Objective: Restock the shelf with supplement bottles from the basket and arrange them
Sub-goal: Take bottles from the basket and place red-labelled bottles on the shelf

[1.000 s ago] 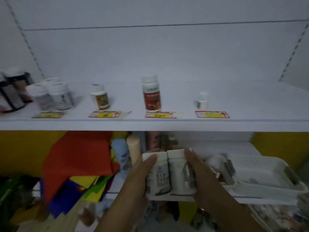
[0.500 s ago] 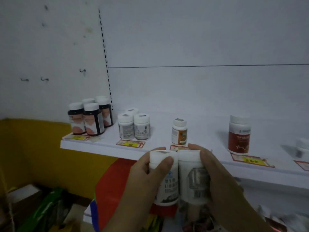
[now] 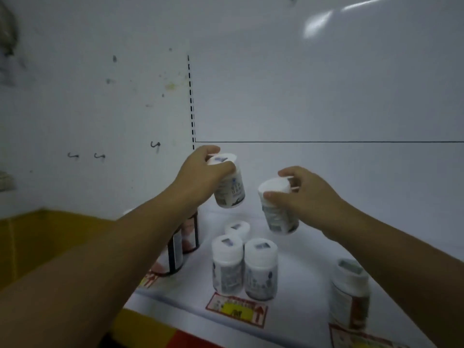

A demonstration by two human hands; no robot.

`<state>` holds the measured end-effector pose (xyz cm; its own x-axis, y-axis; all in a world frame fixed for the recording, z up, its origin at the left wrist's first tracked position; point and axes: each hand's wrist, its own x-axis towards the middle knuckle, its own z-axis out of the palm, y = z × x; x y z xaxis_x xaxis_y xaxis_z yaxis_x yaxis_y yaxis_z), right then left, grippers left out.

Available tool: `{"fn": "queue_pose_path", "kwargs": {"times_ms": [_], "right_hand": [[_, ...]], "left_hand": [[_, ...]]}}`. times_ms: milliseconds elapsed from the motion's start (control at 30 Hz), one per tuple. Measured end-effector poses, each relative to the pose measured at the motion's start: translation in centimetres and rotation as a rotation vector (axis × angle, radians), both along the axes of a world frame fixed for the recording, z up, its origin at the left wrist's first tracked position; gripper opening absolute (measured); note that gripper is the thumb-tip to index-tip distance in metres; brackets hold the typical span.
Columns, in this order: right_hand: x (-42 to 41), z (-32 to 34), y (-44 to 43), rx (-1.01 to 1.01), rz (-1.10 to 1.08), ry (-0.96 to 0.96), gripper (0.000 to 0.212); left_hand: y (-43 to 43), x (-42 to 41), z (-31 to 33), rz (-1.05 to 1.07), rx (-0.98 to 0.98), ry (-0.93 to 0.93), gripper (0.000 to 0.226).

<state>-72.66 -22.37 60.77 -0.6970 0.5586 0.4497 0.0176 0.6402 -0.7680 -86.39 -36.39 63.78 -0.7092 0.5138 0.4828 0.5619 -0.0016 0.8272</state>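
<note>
My left hand (image 3: 200,175) grips a white supplement bottle (image 3: 229,187) by its cap and upper body, held above the white shelf (image 3: 311,277). A second white bottle (image 3: 277,209) is in my right hand (image 3: 310,194), tilted, also in the air. Both hang over the back of a group of three matching white bottles: two in front (image 3: 228,263) (image 3: 261,268) and one behind (image 3: 237,228). The basket is out of view.
Dark bottles with white labels (image 3: 184,241) stand left of the white group, partly hidden by my left forearm. A white bottle with an orange label (image 3: 350,292) stands at the right. Yellow price tags (image 3: 237,308) line the shelf's front edge. The white back wall is close behind.
Both hands have risen from below the shelf edge to above it and moved apart, each carrying one bottle. The view has closed in on the shelf's left end.
</note>
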Motion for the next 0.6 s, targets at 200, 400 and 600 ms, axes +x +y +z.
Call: {"fn": "queue_pose_path", "kwargs": {"times_ms": [200, 400, 600], "right_hand": [[-4.0, -1.6, 1.4, -0.192, -0.074, -0.358, 0.055], [-4.3, -2.8, 1.3, -0.265, -0.003, -0.592, 0.046], [-3.6, -3.0, 0.5, -0.144, -0.042, -0.663, 0.058]], "left_hand": [[4.5, -5.9, -0.2, -0.11, -0.281, 0.01, 0.033], [8.0, -8.2, -2.3, -0.223, -0.724, 0.063, 0.043], [8.5, -8.3, -4.2, -0.318, -0.969, 0.112, 0.04]]}}
